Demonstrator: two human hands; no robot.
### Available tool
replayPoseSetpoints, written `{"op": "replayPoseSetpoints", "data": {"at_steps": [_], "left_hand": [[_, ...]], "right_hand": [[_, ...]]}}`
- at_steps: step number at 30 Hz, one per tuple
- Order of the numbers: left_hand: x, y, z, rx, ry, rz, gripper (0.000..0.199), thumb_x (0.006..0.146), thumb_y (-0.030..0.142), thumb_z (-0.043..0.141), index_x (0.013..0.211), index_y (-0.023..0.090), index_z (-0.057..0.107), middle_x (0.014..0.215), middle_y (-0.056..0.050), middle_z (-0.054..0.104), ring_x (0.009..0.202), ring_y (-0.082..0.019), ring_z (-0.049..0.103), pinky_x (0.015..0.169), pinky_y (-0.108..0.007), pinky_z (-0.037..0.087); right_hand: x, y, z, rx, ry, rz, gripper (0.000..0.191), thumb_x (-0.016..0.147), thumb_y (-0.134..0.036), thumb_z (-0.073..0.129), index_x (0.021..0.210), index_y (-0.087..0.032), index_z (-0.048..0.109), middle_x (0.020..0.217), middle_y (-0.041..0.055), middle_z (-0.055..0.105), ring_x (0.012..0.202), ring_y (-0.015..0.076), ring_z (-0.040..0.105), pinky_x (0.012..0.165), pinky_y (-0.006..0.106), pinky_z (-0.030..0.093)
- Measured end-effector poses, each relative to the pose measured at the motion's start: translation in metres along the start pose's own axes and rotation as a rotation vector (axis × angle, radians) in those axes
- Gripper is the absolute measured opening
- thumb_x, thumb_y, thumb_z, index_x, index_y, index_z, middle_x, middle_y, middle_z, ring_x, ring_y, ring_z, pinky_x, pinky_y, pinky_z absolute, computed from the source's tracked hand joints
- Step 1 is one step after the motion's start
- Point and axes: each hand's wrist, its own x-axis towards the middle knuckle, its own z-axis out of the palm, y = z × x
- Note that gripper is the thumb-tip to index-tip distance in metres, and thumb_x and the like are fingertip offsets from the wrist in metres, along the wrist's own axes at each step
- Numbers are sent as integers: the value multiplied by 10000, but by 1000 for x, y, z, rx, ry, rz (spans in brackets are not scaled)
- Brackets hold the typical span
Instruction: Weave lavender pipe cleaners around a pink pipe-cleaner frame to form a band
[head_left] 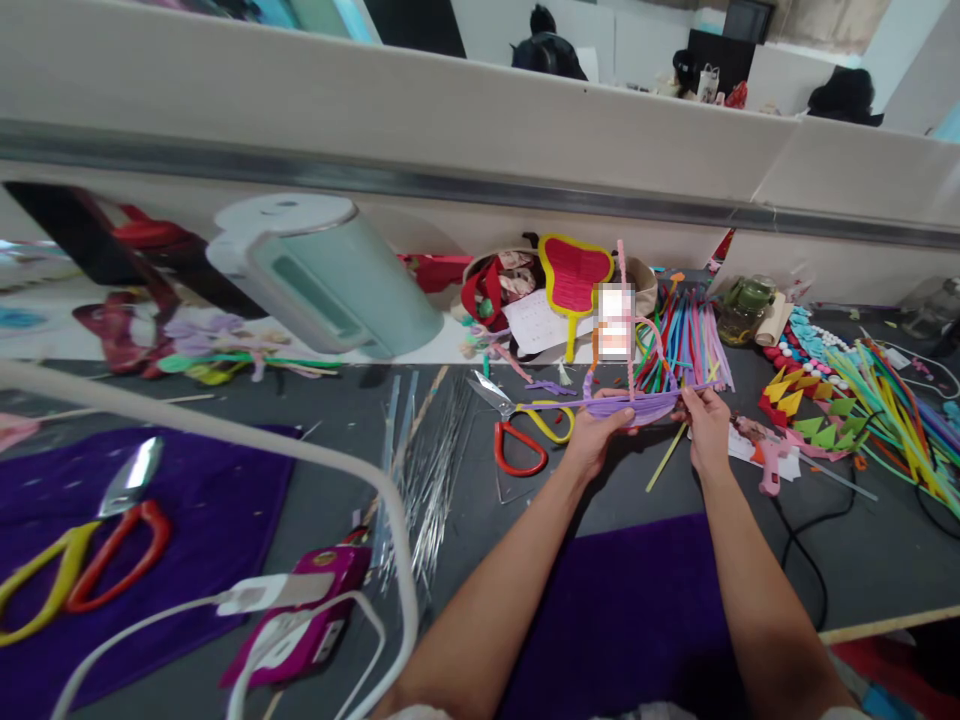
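Note:
Stretched between my two hands is a purple pipe-cleaner piece (645, 405), held level above the dark table. My left hand (598, 437) is closed on its left end, with thumb and fingers pinching. At the right end, my right hand (706, 415) pinches it with bent fingers. Thin pink and orange pipe cleaners rise behind the purple piece, partly covered by a blurred patch. Just left of my left hand lie scissors (521, 452) with one red and one yellow handle loop. A pink glue gun (770, 462) rests to the right of my right hand.
Coloured pipe cleaners (694, 335) fan out behind my hands, and more (892, 425) lie at right. Clear and silvery strips (431, 480) cover the table at left. A white cable (390, 490) arches across the left foreground. A pale green kettle-like appliance (349, 275) stands by the partition.

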Motion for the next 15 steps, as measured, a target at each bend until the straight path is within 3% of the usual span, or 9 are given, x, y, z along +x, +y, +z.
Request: {"op": "replayPoseSetpoints", "data": {"at_steps": [15], "left_hand": [[0, 1, -1, -24, 29, 1, 453, 571, 258, 841, 949, 153, 614, 896, -47, 695, 656, -146, 646, 557, -264, 555]], "right_hand": [[3, 0, -4, 19, 39, 5, 286, 686, -409, 723, 773, -166, 599, 695, 4, 659, 566, 110, 630, 453, 192, 504]]}}
